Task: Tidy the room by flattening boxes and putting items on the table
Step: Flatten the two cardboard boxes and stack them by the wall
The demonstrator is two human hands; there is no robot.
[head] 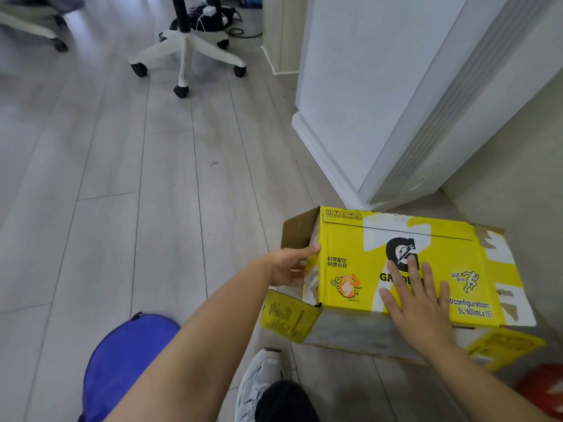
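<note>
A yellow cardboard drinks box with a black logo lies on the wooden floor at the lower right, its left end open with flaps spread. My left hand grips the box's open left end, thumb on the top edge and fingers inside the opening. Flat on the box's top panel rests my right hand, fingers spread and covering part of the logo lettering.
A white appliance stands against the wall just behind the box. An office chair base on castors stands farther back, with cables behind it. A blue bag lies at the lower left, something red at the lower right, my shoe below.
</note>
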